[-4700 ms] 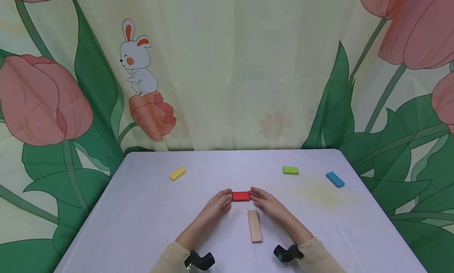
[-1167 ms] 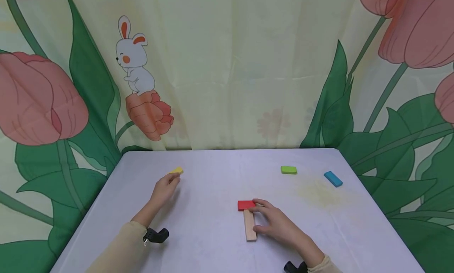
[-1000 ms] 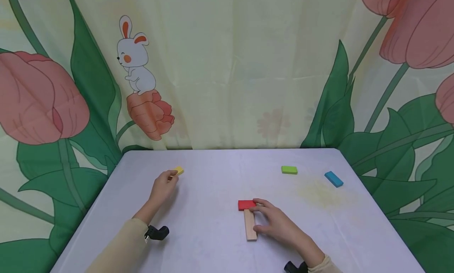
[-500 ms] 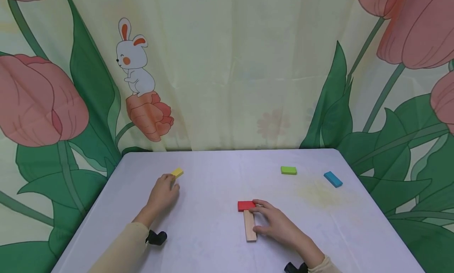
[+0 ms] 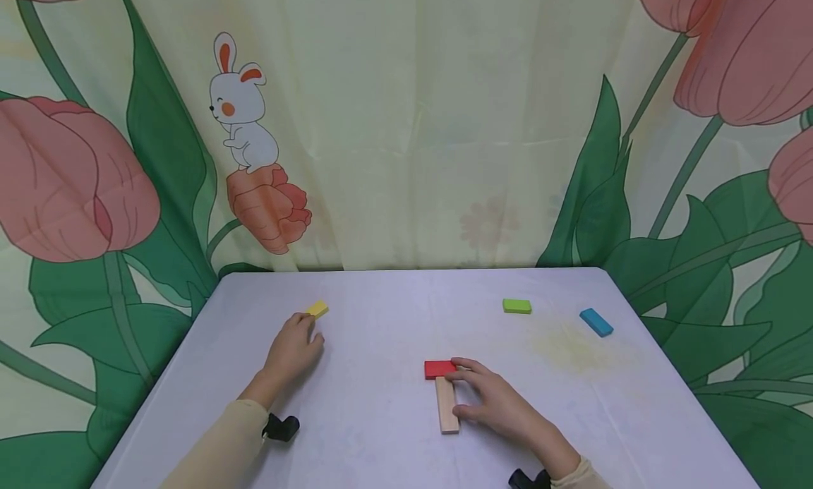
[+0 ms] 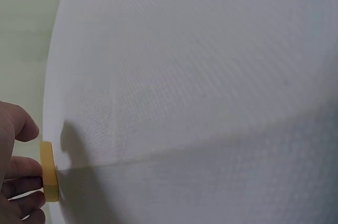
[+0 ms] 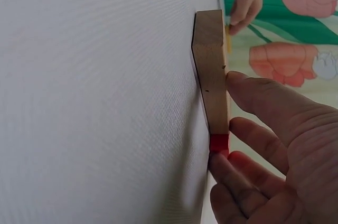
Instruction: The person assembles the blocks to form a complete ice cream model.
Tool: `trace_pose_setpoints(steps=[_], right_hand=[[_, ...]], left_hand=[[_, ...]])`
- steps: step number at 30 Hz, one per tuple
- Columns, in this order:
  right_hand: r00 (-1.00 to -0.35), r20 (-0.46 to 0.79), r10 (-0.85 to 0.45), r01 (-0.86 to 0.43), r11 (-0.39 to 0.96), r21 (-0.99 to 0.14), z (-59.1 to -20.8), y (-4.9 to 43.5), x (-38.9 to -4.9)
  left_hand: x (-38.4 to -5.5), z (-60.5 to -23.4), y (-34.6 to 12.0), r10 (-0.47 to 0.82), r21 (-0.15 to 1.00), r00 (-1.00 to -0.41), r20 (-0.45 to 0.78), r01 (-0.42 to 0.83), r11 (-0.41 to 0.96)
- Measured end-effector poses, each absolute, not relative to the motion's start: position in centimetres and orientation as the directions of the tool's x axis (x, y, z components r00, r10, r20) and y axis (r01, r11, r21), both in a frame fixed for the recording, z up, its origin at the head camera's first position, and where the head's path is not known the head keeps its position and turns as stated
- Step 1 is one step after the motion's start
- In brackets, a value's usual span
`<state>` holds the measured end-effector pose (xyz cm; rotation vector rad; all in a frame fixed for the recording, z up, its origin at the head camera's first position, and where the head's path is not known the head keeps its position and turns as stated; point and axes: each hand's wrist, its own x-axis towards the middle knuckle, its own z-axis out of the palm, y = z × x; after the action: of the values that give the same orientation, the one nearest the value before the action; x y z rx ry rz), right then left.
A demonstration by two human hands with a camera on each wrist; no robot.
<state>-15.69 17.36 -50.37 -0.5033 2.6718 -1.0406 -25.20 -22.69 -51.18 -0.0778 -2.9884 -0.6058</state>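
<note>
On the left of the table my left hand (image 5: 296,348) reaches a yellow wooden block (image 5: 319,309). In the left wrist view, fingertips touch this yellow block (image 6: 48,171) while the thumb stands apart from it. My right hand (image 5: 492,401) lies over a red block (image 5: 438,370) and a plain wooden block (image 5: 447,408), which together form a T, the red one across the far end. As the right wrist view shows, the thumb touches the plain block (image 7: 210,71) along its upper edge, and fingertips rest at the red block (image 7: 219,143).
A green block (image 5: 517,305) lies at the back right, with a blue block (image 5: 596,322) farther right, set at an angle. White cloth covers the table (image 5: 381,447). Behind its far edge hangs a curtain (image 5: 406,136) printed with tulips and a rabbit.
Both hands were at the red block's ends; it has since come nearer, against the plain block. My left hand went over to the yellow block, and its thumb has moved away from it.
</note>
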Motion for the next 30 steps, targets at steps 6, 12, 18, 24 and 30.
trace_pose_setpoints(steps=[6, 12, 18, 24, 30], right_hand=[[-0.914, -0.075, -0.399, -0.240, 0.680, -0.693, -50.4, 17.4, -15.6], [-0.911, -0.076, -0.405, -0.238, 0.669, -0.704, -50.5, 17.3, -15.6], [-0.909, -0.082, -0.410, -0.239, 0.670, -0.703, -50.6, 17.2, -15.9], [-0.908, -0.071, -0.412, -0.251, 0.674, -0.695, -50.7, 17.2, -15.9], [-0.907, -0.055, -0.418, -0.268, 0.671, -0.691, -50.8, 17.3, -15.9]], left_hand=[[-24.8, -51.1, -22.7, 0.030, 0.382, -0.994, 0.101, 0.067, 0.922], [-24.7, -51.1, -22.6, 0.031, 0.378, -0.994, 0.104, 0.069, 0.923], [-24.8, -51.3, -22.2, 0.027, 0.384, -0.996, 0.087, 0.058, 0.922], [-24.8, -51.3, -21.5, 0.035, 0.381, -0.995, 0.098, 0.070, 0.922], [-24.8, -51.3, -20.6, 0.062, 0.389, -0.991, 0.119, 0.104, 0.915]])
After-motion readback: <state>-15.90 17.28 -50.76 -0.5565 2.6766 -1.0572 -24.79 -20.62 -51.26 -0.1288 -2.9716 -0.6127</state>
